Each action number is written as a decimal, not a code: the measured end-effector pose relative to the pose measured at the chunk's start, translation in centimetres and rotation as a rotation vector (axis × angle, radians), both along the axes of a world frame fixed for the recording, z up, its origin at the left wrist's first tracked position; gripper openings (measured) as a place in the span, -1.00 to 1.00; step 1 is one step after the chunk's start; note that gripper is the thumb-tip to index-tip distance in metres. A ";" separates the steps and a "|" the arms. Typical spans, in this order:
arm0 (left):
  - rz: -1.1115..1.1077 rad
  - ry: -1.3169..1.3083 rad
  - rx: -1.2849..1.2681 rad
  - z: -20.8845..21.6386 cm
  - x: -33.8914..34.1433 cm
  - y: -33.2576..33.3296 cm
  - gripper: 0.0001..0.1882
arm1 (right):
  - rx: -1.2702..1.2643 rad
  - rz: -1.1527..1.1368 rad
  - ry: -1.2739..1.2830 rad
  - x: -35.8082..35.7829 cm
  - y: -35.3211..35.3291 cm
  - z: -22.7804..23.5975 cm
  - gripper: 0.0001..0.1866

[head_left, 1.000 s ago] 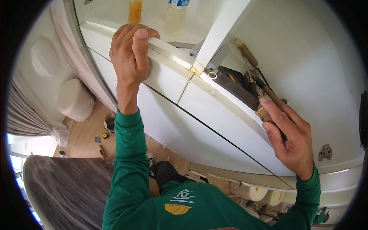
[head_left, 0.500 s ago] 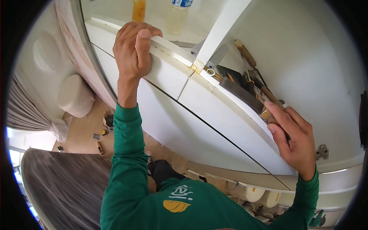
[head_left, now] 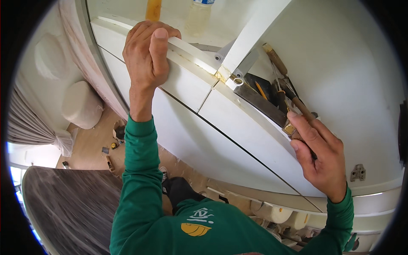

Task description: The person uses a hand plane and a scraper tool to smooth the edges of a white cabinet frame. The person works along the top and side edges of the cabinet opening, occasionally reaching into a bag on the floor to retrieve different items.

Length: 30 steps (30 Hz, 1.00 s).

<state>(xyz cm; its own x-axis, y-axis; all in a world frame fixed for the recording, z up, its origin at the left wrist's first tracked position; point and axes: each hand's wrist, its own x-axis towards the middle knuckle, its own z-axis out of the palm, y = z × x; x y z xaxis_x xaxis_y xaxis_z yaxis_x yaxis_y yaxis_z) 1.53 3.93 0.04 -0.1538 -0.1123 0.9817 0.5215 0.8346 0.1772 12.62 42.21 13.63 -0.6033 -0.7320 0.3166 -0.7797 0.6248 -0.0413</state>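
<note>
My left hand [head_left: 146, 55] is wrapped over the top edge of a curved white cabinet panel [head_left: 185, 55], thumb on the near side. In my right hand [head_left: 321, 155] is the handle end of a wide chisel [head_left: 261, 103]; its dark flat blade lies along the panel's edge, pointing toward the corner joint. Yellowish dried glue [head_left: 221, 75] marks that joint, where a white divider [head_left: 250, 38] meets the edge. Just behind the chisel lie a wooden-handled tool [head_left: 275, 59], a pencil [head_left: 261, 90] and other hand tools, partly overlapping.
Beyond my left hand stand an orange bottle [head_left: 153, 9] and a clear plastic bottle [head_left: 198, 19]. A metal hinge [head_left: 358, 172] is on the right. Below left are a dark curved surface [head_left: 70, 204], a wrapped pale stool [head_left: 82, 105] and small tools on the floor.
My right hand has moved slightly left and up, bringing the chisel's blade closer to the corner joint. My left hand keeps its grip on the panel edge.
</note>
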 end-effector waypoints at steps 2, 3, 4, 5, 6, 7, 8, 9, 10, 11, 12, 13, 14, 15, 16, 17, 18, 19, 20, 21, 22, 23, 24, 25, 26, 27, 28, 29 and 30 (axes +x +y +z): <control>0.005 0.022 0.004 -0.1 -0.2 0.0 -0.38 | -0.003 -0.014 -0.014 0.1 -0.1 0.0 -0.40; 0.007 0.033 0.006 -0.1 -0.3 0.0 -0.38 | 0.002 -0.017 -0.012 0.2 -0.2 -0.1 -0.40; 0.006 0.023 0.011 0.0 -0.4 0.1 -0.38 | 0.006 -0.023 -0.004 0.3 -0.3 -0.2 -0.40; 0.006 0.013 0.017 0.0 -0.2 0.2 -0.39 | 0.009 -0.023 0.000 0.3 -0.4 -0.2 -0.40; 0.005 0.004 0.022 0.0 -0.1 0.3 -0.39 | 0.013 -0.023 0.005 0.2 -0.5 -0.2 -0.40; 0.001 -0.008 0.021 0.1 -0.1 0.2 -0.39 | 0.017 -0.021 0.012 0.1 -0.6 -0.1 -0.40; -0.003 -0.019 0.020 0.1 -0.1 0.2 -0.39 | 0.020 -0.028 0.008 0.2 -0.6 0.0 -0.40; -0.007 -0.030 0.019 0.2 -0.1 0.2 -0.39 | 0.024 -0.034 0.003 0.4 -0.7 0.0 -0.40; -0.004 -0.029 0.018 0.2 0.0 0.2 -0.39 | 0.026 -0.037 -0.004 0.3 -0.8 -0.1 -0.40; -0.002 -0.029 0.017 0.3 0.1 0.3 -0.39 | 0.021 -0.026 -0.012 0.3 -1.1 -0.1 -0.40; 0.002 -0.028 0.017 0.4 0.3 0.3 -0.39 | 0.016 -0.014 -0.022 0.1 -1.6 0.1 -0.41; -0.013 -0.021 0.018 0.4 0.2 0.3 -0.39 | 0.013 -0.004 -0.030 0.0 -2.0 0.1 -0.41; -0.027 -0.015 0.019 0.4 0.1 0.4 -0.39 | 0.019 -0.007 -0.013 0.0 -2.0 0.1 -0.41; -0.040 -0.008 0.019 0.4 0.0 0.3 -0.40 | 0.026 -0.009 0.004 0.0 -1.7 -0.1 -0.41; -0.041 -0.010 0.012 0.3 0.0 0.3 -0.40 | 0.038 -0.014 0.016 0.1 -1.5 -0.2 -0.41; -0.041 -0.011 0.004 0.3 0.0 0.3 -0.40 | 0.047 -0.028 0.011 0.2 -1.5 -0.2 -0.41; -0.040 -0.013 -0.004 0.2 -0.1 0.2 -0.40 | 0.056 -0.042 0.005 0.3 -1.6 -0.2 -0.41; -0.038 -0.028 -0.006 0.5 0.2 0.1 -0.40 | 0.053 -0.049 0.007 0.5 -1.6 0.0 -0.41; -0.036 -0.044 -0.008 0.6 0.5 0.0 -0.41 | 0.068 -0.056 0.008 0.6 -1.6 0.3 -0.41; -0.032 -0.059 -0.009 0.6 0.8 -0.1 -0.42 | 0.084 -0.063 0.009 0.7 -1.6 0.7 -0.41; -0.056 -0.158 -0.028 0.7 1.5 -0.4 -0.44 | 0.085 -0.070 0.012 1.0 -1.4 0.8 -0.42; -0.066 -0.131 0.004 1.1 2.3 0.0 -0.45 | 0.037 -0.068 0.043 1.4 -0.9 0.9 -0.42; -0.075 -0.103 0.037 1.5 3.3 0.9 -0.45 | -0.010 -0.065 0.073 2.1 0.1 1.0 -0.43; -0.085 -0.079 0.069 1.7 4.4 1.7 -0.45 | -0.057 -0.062 0.100 2.4 1.2 0.9 -0.43; -0.077 -0.199 -0.017 1.5 6.4 1.8 -0.57 | -0.075 -0.076 0.095 2.9 2.1 1.1 -0.43; -0.073 -0.292 0.014 1.7 8.0 3.0 -0.61 | -0.092 -0.089 0.090 3.3 2.9 1.3 -0.43; -0.070 -0.386 0.042 2.3 9.8 5.0 -0.65 | -0.110 -0.106 0.083 4.0 3.5 1.4 -0.44; -0.060 -0.484 0.071 2.8 11.0 6.6 -0.68 | -0.121 -0.126 0.061 4.6 3.8 1.3 -0.44; -0.090 -0.473 0.072 2.8 11.6 7.7 -0.77 | -0.131 -0.148 0.038 5.1 4.1 1.2 -0.43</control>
